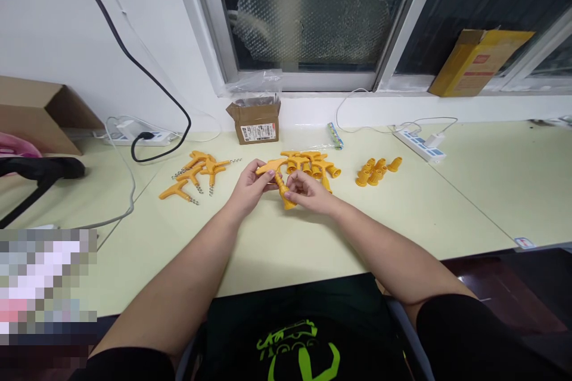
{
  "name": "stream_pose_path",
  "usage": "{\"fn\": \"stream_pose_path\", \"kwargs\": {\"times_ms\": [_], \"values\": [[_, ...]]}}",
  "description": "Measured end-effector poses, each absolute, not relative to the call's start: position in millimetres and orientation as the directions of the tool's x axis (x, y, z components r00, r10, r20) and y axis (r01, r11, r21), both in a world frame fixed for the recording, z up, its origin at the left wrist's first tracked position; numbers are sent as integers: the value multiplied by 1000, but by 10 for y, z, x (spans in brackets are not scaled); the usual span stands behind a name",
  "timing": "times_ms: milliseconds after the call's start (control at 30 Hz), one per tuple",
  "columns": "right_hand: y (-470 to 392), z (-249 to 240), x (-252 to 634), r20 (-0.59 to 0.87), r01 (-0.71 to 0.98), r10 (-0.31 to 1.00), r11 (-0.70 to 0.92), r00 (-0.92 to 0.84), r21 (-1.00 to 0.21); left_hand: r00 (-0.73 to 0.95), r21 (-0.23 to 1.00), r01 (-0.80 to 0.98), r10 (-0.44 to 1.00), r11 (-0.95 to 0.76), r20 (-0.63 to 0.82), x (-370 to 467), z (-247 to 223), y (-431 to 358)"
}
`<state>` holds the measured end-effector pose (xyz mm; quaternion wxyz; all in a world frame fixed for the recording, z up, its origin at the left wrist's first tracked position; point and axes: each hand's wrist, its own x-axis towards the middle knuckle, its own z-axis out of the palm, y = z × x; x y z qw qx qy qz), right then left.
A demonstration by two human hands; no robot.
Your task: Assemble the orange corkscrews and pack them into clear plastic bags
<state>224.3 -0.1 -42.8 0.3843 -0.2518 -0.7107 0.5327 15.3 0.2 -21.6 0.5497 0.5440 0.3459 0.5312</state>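
Note:
My left hand (254, 188) grips the T-shaped handle of a yellow corkscrew (270, 166) above the table. A yellow bell-shaped sleeve (289, 203) sits at the lower end of that corkscrew, its wide mouth tilted down. Fingers of my right hand (308, 193) are closed on this sleeve from the right. Just behind my hands lie several corkscrews with sleeves (313, 161) in a group. To the left is a pile of T-handled corkscrews (196, 175) with bare metal spirals. Several loose yellow sleeves (375, 171) are clustered to the right.
A small brown box (257, 122) stands against the wall, with a clear plastic bag (308, 138) beside it. Power strips (420, 144) with cables lie at both sides of the pale table (268, 262). A black cable (147, 74) hangs down at the left.

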Motion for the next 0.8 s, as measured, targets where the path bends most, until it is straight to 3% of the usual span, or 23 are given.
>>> {"fn": "stream_pose_path", "kwargs": {"times_ms": [533, 800], "values": [[-27, -392, 2222, 246, 66, 806, 332, -538, -941, 250, 975, -213, 962, -58, 111, 184, -282, 34], [-10, -360, 2247, 220, 27, 795, 284, -566, -958, 218, 967, -247, 970, -53, 109, 188, -317, 64]]}}
